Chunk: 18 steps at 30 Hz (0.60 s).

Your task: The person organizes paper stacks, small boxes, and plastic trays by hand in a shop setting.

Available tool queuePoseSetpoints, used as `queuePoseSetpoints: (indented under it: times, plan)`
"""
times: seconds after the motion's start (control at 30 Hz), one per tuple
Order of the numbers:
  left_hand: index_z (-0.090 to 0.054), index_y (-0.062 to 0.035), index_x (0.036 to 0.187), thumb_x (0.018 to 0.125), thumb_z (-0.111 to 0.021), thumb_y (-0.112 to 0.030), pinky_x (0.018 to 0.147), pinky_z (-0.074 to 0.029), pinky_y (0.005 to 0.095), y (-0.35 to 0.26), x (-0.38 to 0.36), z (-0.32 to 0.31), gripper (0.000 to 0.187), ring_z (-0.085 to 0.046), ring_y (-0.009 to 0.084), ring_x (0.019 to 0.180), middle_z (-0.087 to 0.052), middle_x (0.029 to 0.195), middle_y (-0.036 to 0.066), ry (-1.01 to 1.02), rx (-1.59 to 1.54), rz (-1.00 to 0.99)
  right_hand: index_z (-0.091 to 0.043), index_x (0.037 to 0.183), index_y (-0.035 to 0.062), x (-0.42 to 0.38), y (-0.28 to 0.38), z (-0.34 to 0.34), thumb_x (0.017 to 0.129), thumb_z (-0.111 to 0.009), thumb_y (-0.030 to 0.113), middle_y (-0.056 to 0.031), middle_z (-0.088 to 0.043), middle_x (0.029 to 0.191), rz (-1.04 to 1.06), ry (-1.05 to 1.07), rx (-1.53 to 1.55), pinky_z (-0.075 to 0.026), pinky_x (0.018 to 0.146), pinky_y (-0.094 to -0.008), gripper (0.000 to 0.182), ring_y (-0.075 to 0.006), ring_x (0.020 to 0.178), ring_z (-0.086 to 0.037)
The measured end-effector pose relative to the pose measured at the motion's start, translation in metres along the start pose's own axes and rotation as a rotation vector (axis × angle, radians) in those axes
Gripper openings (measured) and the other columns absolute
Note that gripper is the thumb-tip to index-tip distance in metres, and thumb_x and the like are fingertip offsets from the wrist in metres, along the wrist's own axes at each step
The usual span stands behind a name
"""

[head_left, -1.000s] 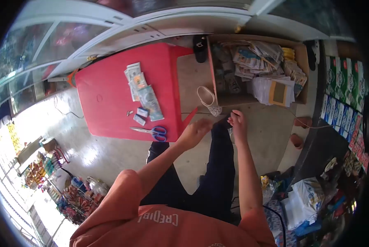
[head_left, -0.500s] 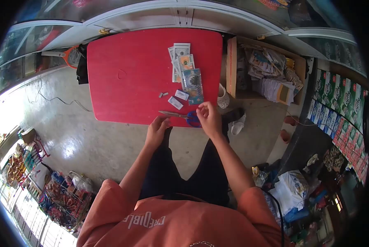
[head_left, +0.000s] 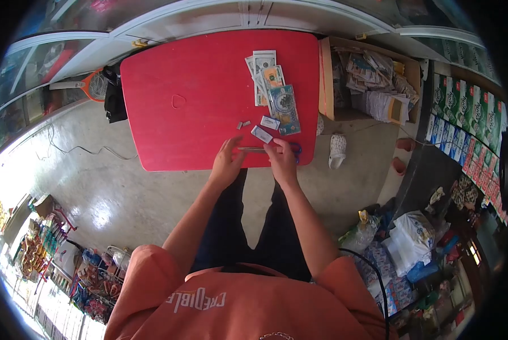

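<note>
A pair of scissors with blue handles lies level near the front edge of the red table. My right hand has its fingers closed over the scissors' middle, partly hiding them. My left hand is at the blade tip, fingers stretched out and apart. Just beyond sit two small white-and-blue blocks, a near one and a far one, which look like erasers. Two small grey pieces lie left of them. Overlapping banknotes spread behind, with a blue patterned note or pouch on top.
A rubber band lies on the table's left part. Right of the table stands a cardboard box full of papers. A white clog is on the floor. An orange racket and a black bag are at the left.
The view has shifted, so the table appears farther up and right. The scissors have turned from slanted to nearly level. My right hand has moved left, over their middle, and both hands are closer together.
</note>
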<state>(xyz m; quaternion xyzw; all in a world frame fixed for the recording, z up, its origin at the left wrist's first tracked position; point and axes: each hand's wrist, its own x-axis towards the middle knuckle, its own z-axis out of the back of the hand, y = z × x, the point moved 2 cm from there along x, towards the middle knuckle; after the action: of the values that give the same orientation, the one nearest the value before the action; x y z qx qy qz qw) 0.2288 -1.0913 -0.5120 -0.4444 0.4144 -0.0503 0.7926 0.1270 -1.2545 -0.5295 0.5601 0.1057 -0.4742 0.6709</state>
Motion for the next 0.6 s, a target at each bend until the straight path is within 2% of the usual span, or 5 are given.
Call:
queuePoseSetpoints:
  times: [0.17, 0.27, 0.37, 0.47, 0.6]
  plan:
    - [-0.038, -0.0047, 0.150, 0.092, -0.057, -0.014, 0.107, -0.043, 0.0433, -0.006, 0.014, -0.032, 0.061, -0.043, 0.0373, 0.139, -0.045, 0.146, 0.022, -0.018, 0.059, -0.153, -0.044, 0.142, -0.0045, -0.011, 0.009, -0.009, 0.097, -0.063, 0.024, -0.0064, -0.067, 0.099, -0.305, 0.045, 0.418, -0.051, 0.071, -0.0272, 0.057, -0.0118, 0.084, -0.062]
    - [-0.037, -0.0039, 0.150, 0.092, -0.056, -0.013, 0.109, -0.043, 0.0419, -0.012, 0.016, -0.038, 0.061, -0.042, 0.0368, 0.140, -0.044, 0.147, 0.022, 0.013, 0.032, -0.140, -0.047, 0.144, 0.0065, -0.015, 0.009, -0.016, 0.097, -0.058, 0.030, -0.0031, -0.067, 0.102, -0.285, 0.139, 0.480, -0.043, 0.067, -0.0244, 0.053, -0.0091, 0.079, -0.059]
    - [-0.037, -0.0034, 0.150, 0.093, -0.056, -0.013, 0.108, -0.044, 0.0412, -0.013, 0.016, -0.040, 0.061, -0.043, 0.0361, 0.139, -0.045, 0.146, 0.022, -0.008, -0.008, -0.143, -0.048, 0.143, 0.0066, -0.015, 0.012, -0.016, 0.098, -0.055, 0.030, -0.0018, -0.067, 0.102, -0.276, 0.148, 0.447, -0.044, 0.069, -0.0242, 0.052, -0.0087, 0.080, -0.058]
    - [-0.039, -0.0027, 0.149, 0.094, -0.056, -0.014, 0.106, -0.045, 0.0405, -0.007, 0.018, -0.039, 0.059, -0.047, 0.0342, 0.136, -0.049, 0.142, 0.022, -0.015, -0.032, -0.110, -0.054, 0.135, 0.0052, -0.014, 0.016, -0.005, 0.097, -0.057, 0.017, -0.0047, -0.067, 0.099, -0.310, 0.179, 0.511, -0.050, 0.070, -0.0266, 0.040, -0.0099, 0.080, -0.059]
    - [-0.046, -0.0004, 0.144, 0.095, -0.057, -0.016, 0.101, -0.049, 0.0398, 0.001, 0.017, -0.045, 0.052, -0.057, 0.0324, 0.125, -0.056, 0.133, 0.022, -0.051, -0.156, 0.011, -0.060, 0.121, 0.0043, -0.006, -0.012, -0.008, 0.097, -0.059, 0.015, -0.0095, -0.069, 0.103, -0.103, 0.114, 0.333, -0.052, 0.075, -0.0296, 0.027, -0.0159, 0.085, -0.065]
